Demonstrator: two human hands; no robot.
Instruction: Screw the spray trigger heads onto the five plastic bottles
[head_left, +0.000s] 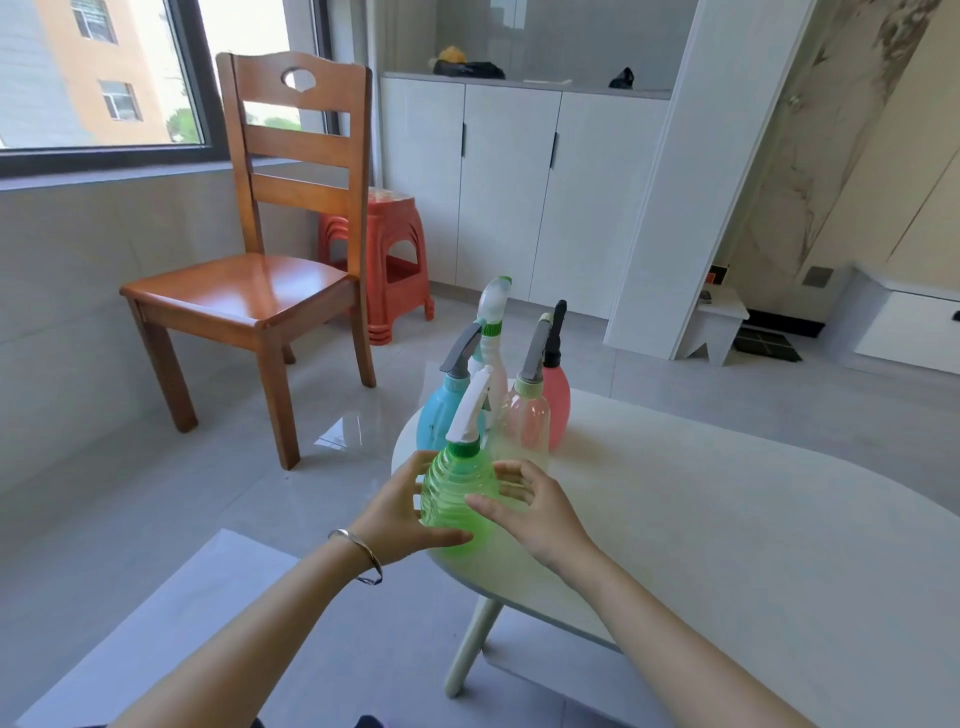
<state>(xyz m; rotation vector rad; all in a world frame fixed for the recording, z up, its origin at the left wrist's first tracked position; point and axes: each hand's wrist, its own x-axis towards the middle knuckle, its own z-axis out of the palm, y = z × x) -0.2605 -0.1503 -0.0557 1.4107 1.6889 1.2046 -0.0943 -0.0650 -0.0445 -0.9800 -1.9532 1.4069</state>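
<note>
On the white table's (727, 519) near left edge, the left hand (397, 512) grips the green bottle (457, 493). The right hand (535, 509), at its 3 o'clock side, is spread wide, thumb touching it. Four capped bottles (524, 415) stand at 12 o'clock.

Showing no readable text, labels, brands, numbers or signs anywhere; bottles, trigger heads and furniture all appearing unmarked.

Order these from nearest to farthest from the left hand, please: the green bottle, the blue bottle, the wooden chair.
1. Green bottle: the left hand touches its left side.
2. Blue bottle: on the table behind the green one.
3. Wooden chair: on the floor, far left.
</note>
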